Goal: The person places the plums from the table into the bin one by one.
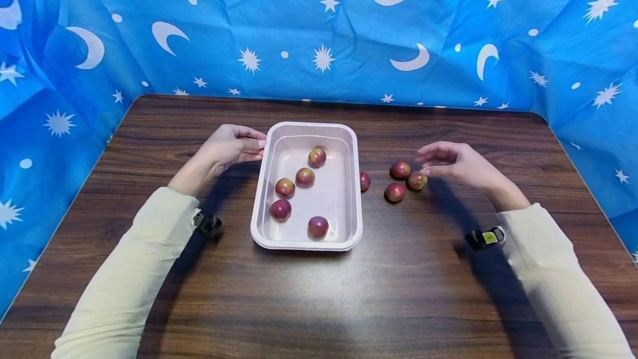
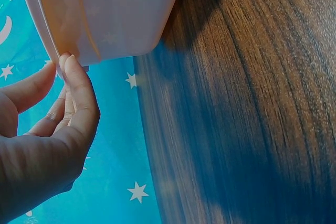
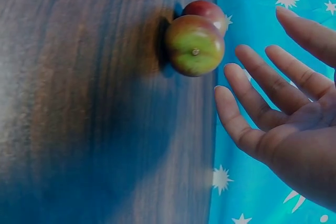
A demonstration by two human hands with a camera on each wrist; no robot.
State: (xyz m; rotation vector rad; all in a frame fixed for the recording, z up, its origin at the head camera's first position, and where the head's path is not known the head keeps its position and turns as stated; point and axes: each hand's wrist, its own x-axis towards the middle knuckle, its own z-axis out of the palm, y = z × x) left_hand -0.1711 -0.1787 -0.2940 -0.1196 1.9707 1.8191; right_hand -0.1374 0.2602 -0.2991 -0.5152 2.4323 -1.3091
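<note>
My left hand (image 1: 231,145) pinches the left rim of a white plastic tray (image 1: 299,214) between thumb and fingers; the left wrist view shows the thumb and index fingertips right at the rim. Several reddish plums lie scattered inside, among them a darker plum (image 1: 281,210) at the left wall. To the right of the tray my right hand (image 1: 458,165) hovers with loosely bent, spread fingers and nothing in them. Just beyond its fingertips sits a yellow-green and red plum (image 3: 194,45), bunched with a red plum (image 1: 400,169) and another plum (image 1: 395,192).
One more plum (image 1: 365,181) lies against the tray's right side, partly hidden by it. Everything stands on a dark wood-grain table (image 1: 389,292). A blue cloth (image 1: 299,26) with moons and stars hangs behind the table's far edge and along both sides.
</note>
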